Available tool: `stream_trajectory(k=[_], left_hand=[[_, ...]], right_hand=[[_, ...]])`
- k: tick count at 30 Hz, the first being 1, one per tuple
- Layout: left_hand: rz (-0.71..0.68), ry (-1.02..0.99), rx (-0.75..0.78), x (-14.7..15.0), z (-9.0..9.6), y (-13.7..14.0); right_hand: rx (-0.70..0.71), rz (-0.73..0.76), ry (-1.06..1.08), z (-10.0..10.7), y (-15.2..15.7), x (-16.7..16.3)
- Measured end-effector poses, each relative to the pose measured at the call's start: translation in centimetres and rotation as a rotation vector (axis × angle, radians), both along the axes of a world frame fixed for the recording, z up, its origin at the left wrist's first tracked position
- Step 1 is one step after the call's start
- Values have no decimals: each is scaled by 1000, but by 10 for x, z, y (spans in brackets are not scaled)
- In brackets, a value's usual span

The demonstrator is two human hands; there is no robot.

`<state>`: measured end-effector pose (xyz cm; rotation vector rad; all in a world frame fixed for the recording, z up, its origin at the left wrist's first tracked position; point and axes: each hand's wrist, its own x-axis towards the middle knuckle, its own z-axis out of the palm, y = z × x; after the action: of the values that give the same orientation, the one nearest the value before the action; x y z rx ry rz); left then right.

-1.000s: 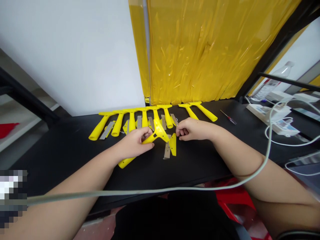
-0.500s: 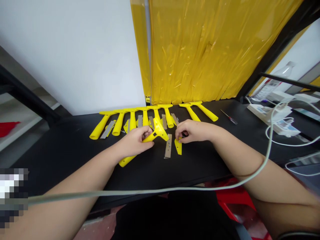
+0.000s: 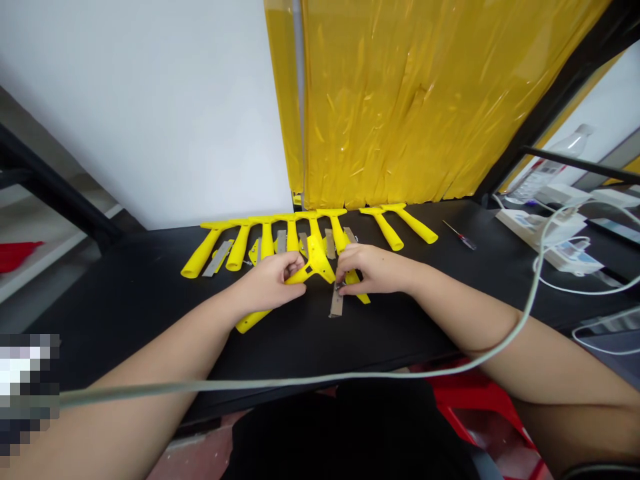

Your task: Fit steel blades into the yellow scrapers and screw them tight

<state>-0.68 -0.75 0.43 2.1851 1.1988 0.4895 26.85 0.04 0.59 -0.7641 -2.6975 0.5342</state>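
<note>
My left hand is closed round the handle of a yellow plastic scraper. Its flared head points away to the right and its hollow grip comes out below the palm. Just right of that head, my right hand reaches down with bent thumb and fingers to a flat metal blade. The fingertips meet at the small screws on the blade; what they pinch is too small to make out. A yellow cover plate lies partly under this hand.
Several yellow scraper handles line the back of the black table, with metal blades and yellow plates between them. A screwdriver lies to the right, near a power strip. A pale cable crosses in front.
My right hand has moved left from the yellow cover plate to the metal blade, and that plate has turned slightly. The left hand keeps the scraper in nearly the same place.
</note>
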Motion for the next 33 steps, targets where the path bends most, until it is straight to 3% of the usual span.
stream_trajectory(k=[16, 33], left_hand=[[74, 62, 1, -8, 3, 9], [59, 46, -3, -8, 1, 8]], right_hand=[[-87, 81, 53, -6, -1, -7], [-65, 123, 63, -6, -5, -9]])
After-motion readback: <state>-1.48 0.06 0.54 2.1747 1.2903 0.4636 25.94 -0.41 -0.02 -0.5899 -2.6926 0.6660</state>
